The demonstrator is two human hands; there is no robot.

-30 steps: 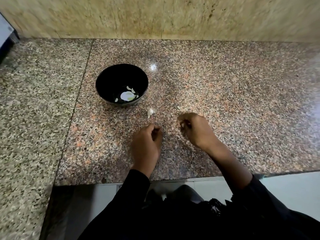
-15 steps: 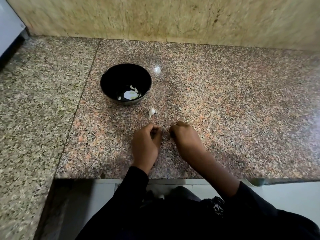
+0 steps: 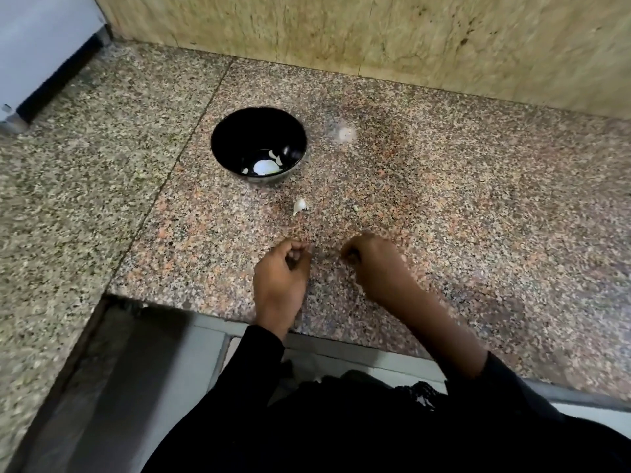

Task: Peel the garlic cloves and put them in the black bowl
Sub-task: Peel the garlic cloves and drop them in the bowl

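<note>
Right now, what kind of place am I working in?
Most likely a home kitchen: a speckled granite counter backed by a stone-tiled wall, with a black bowl holding white garlic pieces and a loose garlic clove lying beside it.

Bare worktop [image 3: 461, 206] is stretching wide to the right and behind the black bowl [image 3: 258, 145], giving the hands plenty of room as far as the wall [image 3: 375, 32]. Between the hands and the bowl, a loose garlic clove [image 3: 299, 205] is lying in the direct lane, with a tiny scrap [image 3: 355, 208] sitting just to its right.
</note>
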